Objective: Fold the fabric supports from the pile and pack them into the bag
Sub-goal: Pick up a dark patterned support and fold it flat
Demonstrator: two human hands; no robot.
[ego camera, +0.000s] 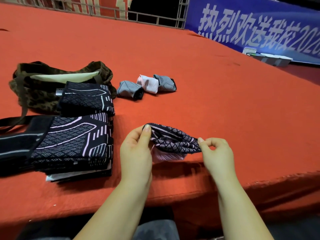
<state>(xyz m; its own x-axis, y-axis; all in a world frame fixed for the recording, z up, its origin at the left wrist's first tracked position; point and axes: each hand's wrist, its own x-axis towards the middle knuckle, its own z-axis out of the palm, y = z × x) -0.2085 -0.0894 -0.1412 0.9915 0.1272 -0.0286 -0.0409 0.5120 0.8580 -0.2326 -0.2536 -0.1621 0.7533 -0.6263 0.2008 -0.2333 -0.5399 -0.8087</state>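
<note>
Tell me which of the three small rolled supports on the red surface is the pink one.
The middle rolled support is the pink one. The left roll nearest the bag and the right roll are both grey with dark ends.

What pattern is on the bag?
Dark green-brown camouflage print on the bag, seen in the head view.

A long blue fabric banner stands far beyond the fingertips, up and to the right of them, along the far edge of the red surface. Large pale characters on it read "热烈欢送我校" followed by digits beginning "202", cut off at the frame's edge. The small white tag on the camouflage-patterned cloth bag, beyond and left of the fingers, is too small to read.
</note>
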